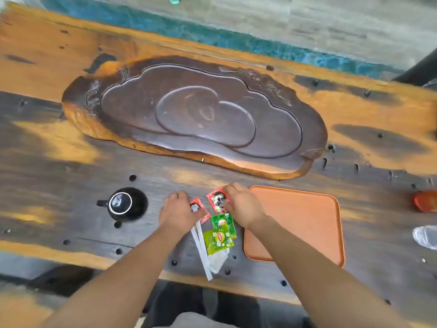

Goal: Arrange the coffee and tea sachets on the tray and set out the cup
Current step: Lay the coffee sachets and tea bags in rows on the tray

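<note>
**A:** Nearest the person, what lay on the bench (71, 162)?

**B:** Two white stick sachets (201, 247) ran towards the near edge, with a clear packet (218, 260) just beside them. Slightly farther lay two green tea sachets (218, 237), overlapping each other. All of them looked light, thin and flat, and probably slick on that wood.

**A:** And the hands?

**B:** The left hand (178, 213) lay over one red coffee sachet (197, 207), its grip pressed down on the near part. Whether the fingers had closed round an edge, I couldn't tell. The right hand (241, 204) pinched the second red coffee sachet (217, 201) at its right edge, fingertips drawn together on the foil.

**A:** How would you take hold of such things?

**B:** By an edge or a corner, I'd judge. Lying flat, they give little to catch, so sliding one towards the bench edge or tipping up a corner first would help. They bend rather than break, so a firm pinch should do no harm.

**A:** The tray?

**B:** The orange tray (307, 223) sat just right of the sachets, bare, its left rim near the right wrist.

**A:** The cup?

**B:** The black cup (124, 204) stood upside down to the left, handle pointing left, well apart from the tray. It looked ceramic: heavier, rigid, breakable, best taken by the handle or body.

**A:** Farther off?

**B:** A big carved wooden tea board (196, 114), empty.
</note>
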{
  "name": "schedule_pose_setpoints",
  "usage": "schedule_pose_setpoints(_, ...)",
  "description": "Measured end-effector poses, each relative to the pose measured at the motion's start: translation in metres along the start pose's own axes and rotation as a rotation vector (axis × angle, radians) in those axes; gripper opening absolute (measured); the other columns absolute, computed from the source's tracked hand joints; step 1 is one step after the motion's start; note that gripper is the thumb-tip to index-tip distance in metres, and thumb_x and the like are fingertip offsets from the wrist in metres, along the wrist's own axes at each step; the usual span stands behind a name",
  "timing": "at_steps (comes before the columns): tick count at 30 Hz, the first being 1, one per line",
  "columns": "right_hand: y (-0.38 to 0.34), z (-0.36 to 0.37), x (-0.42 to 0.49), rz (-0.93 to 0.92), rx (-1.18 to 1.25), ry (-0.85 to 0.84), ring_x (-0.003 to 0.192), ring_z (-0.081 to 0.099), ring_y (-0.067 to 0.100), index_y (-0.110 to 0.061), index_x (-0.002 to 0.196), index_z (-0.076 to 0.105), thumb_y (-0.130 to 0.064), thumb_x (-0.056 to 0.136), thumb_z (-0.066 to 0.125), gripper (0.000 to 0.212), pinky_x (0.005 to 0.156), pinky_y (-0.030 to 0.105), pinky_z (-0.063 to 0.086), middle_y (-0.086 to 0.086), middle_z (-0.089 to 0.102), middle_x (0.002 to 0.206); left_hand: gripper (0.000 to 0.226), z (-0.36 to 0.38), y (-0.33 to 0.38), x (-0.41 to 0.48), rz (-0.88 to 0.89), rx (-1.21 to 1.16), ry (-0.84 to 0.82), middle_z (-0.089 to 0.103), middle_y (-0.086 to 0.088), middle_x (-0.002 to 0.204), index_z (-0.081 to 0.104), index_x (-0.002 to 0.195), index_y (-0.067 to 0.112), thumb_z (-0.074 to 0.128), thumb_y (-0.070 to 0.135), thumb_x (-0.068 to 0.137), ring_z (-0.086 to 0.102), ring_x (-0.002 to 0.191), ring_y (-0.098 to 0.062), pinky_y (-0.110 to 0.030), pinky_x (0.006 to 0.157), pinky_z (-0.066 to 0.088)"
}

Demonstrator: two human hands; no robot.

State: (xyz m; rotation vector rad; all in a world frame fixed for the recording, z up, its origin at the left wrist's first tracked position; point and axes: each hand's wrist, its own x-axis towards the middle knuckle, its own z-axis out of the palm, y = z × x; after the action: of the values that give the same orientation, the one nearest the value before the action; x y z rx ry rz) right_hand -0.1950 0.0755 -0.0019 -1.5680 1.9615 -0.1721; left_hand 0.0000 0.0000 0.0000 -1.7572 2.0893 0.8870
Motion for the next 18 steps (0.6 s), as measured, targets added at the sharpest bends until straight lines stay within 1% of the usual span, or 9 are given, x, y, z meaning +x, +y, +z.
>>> schedule_pose_setpoints(2,-0.004,0.002,0.009,0.001,-0.004,-0.001,0.114,0.053,0.032,-0.022,0.131,0.052,-0.026,0.087,0.068,0.047,0.095,0.040,0.045,0.004,0.053,0.129,0.081,0.000,0.009,0.001,-0.017,0.086,-0.006,0.052,-0.007,0.121,0.052,0.121,0.015,0.069,0.069,0.063,0.047,0.120,-0.030,-0.046,0.094,0.046)
schedule_pose_setpoints(4,-0.005,0.004,0.015,0.024,-0.033,-0.033,0.118,0.050,0.032,-0.023,0.133,0.050,-0.030,0.085,0.071,0.053,0.095,0.041,0.045,0.003,0.048,0.137,0.084,0.003,0.015,0.004,-0.022,0.115,-0.015,0.048,-0.007,0.125,0.048,0.124,0.014,0.073,0.065,0.062,0.044,0.123,-0.031,-0.049,0.093,0.046)
schedule_pose_setpoints(6,-0.004,0.009,0.017,0.032,-0.055,-0.070,0.119,0.048,0.032,-0.022,0.133,0.051,-0.032,0.082,0.076,0.058,0.097,0.043,0.046,0.003,0.044,0.139,0.073,0.007,0.016,0.008,-0.001,0.098,-0.024,0.048,-0.008,0.125,0.050,0.120,0.015,0.076,0.055,0.064,0.043,0.121,-0.032,-0.050,0.092,0.048)
schedule_pose_setpoints(9,-0.004,0.007,0.022,0.066,-0.016,-0.051,0.110,0.048,0.031,-0.017,0.120,0.053,-0.031,0.076,0.082,0.054,0.093,0.045,0.047,0.005,0.046,0.127,0.046,0.011,0.010,0.017,0.030,0.018,-0.003,0.051,-0.009,0.119,0.057,0.109,0.017,0.077,0.037,0.072,0.045,0.116,-0.033,-0.049,0.090,0.049)
schedule_pose_setpoints(11,-0.006,0.006,0.024,0.091,0.015,-0.029,0.106,0.048,0.029,-0.017,0.109,0.051,-0.027,0.074,0.083,0.049,0.090,0.043,0.046,0.006,0.049,0.118,0.031,0.012,0.006,0.025,0.067,-0.079,0.004,0.057,-0.008,0.111,0.057,0.100,0.020,0.076,0.027,0.075,0.051,0.110,-0.033,-0.043,0.085,0.048)
schedule_pose_setpoints(12,-0.006,0.007,0.024,0.095,0.028,-0.025,0.105,0.048,0.029,-0.017,0.106,0.049,-0.025,0.075,0.083,0.047,0.087,0.042,0.046,0.006,0.051,0.115,0.027,0.012,0.004,0.028,0.089,-0.139,0.005,0.061,-0.006,0.104,0.055,0.093,0.024,0.075,0.022,0.076,0.055,0.104,-0.032,-0.040,0.081,0.048)
schedule_pose_setpoints(14,-0.008,0.008,0.024,0.107,0.067,-0.015,0.104,0.049,0.030,-0.018,0.100,0.042,-0.020,0.078,0.079,0.043,0.081,0.042,0.045,0.008,0.059,0.108,0.030,0.008,0.004,0.033,0.082,-0.307,-0.011,0.067,-0.003,0.089,0.049,0.080,0.030,0.074,0.013,0.077,0.062,0.086,-0.028,-0.039,0.074,0.050)
schedule_pose_setpoints(15,-0.008,0.008,0.024,0.122,0.103,-0.003,0.102,0.050,0.031,-0.019,0.099,0.040,-0.018,0.080,0.076,0.041,0.079,0.042,0.045,0.010,0.061,0.104,0.032,0.004,0.004,0.035,0.071,-0.399,-0.014,0.068,-0.003,0.085,0.049,0.077,0.030,0.073,0.009,0.078,0.063,0.080,-0.026,-0.039,0.072,0.051)
schedule_pose_setpoints(18,-0.008,0.006,0.020,0.175,0.266,0.103,0.090,0.057,0.033,-0.022,0.099,0.038,-0.007,0.083,0.067,0.036,0.073,0.042,0.045,0.010,0.062,0.097,0.030,-0.009,0.008,0.041,0.107,-0.625,0.019,0.062,0.000,0.074,0.053,0.079,0.024,0.070,0.000,0.080,0.058,0.067,-0.017,-0.031,0.067,0.045)
